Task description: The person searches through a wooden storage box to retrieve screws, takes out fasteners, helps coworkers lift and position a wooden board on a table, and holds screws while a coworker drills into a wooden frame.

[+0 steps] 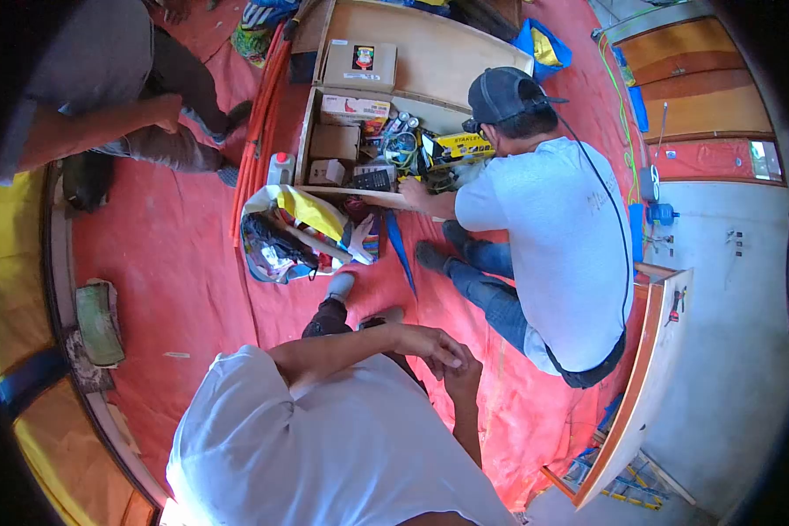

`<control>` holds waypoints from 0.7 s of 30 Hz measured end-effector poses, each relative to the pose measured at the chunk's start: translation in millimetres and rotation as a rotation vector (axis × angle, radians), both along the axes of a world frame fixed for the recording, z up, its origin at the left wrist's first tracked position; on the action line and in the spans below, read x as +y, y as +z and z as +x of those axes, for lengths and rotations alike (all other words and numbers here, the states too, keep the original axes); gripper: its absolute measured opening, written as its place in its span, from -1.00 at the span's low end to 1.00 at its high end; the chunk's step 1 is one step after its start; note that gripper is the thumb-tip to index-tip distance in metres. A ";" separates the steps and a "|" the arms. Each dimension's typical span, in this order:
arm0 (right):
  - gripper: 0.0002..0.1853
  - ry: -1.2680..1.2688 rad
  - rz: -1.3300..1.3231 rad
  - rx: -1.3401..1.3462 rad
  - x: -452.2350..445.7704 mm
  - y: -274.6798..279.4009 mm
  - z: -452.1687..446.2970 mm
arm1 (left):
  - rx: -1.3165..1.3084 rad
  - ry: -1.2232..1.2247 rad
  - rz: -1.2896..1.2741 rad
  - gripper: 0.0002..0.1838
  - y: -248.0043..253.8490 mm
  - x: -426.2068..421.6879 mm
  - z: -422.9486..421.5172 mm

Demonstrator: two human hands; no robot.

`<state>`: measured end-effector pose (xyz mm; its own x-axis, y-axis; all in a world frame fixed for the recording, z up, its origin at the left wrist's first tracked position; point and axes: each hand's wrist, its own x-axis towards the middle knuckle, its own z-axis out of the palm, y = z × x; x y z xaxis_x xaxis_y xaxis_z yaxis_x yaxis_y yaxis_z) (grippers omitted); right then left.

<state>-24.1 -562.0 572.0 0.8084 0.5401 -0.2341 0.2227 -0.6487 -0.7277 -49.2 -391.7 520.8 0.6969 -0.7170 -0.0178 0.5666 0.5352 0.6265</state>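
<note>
My left hand (436, 347) reaches across in front of my white shirt and meets my right hand (463, 373). The fingers of both are curled together, and whatever lies between them, if anything, is hidden. Beyond my feet stands a large bag (317, 209) stuffed with dark and light items. Behind it is an open wooden chest (394, 200) holding small boxes, cables, cans and a yellow Stanley box (460, 149). A co-worker in a cap (508, 95) crouches at the chest, one hand (415, 191) at its front edge.
Red sheeting (175, 280) covers the floor. Another person (105, 88) is at the upper left. Long orange tubes (259, 140) lie beside the chest, near a white jug (280, 168). A wooden panel (644, 377) stands at the right, with a ladder (618, 480) below.
</note>
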 end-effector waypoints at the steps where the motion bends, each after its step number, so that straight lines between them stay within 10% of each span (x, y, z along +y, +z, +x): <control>1: -0.77 0.002 0.007 -0.014 -1.5 -3.3 -0.3 | -0.004 0.008 -0.006 -0.58 -5.4 -3.8 0.0; 21: -0.68 0.148 -0.013 -0.022 6.4 3.1 3.1 | -0.126 0.018 0.213 -0.62 15.1 11.1 6.7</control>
<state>-21.1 -555.6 575.1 0.7255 0.6504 -0.2252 0.3321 -0.6174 -0.7131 -42.5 -380.6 535.9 0.7155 -0.6941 -0.0793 0.4687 0.3928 0.7913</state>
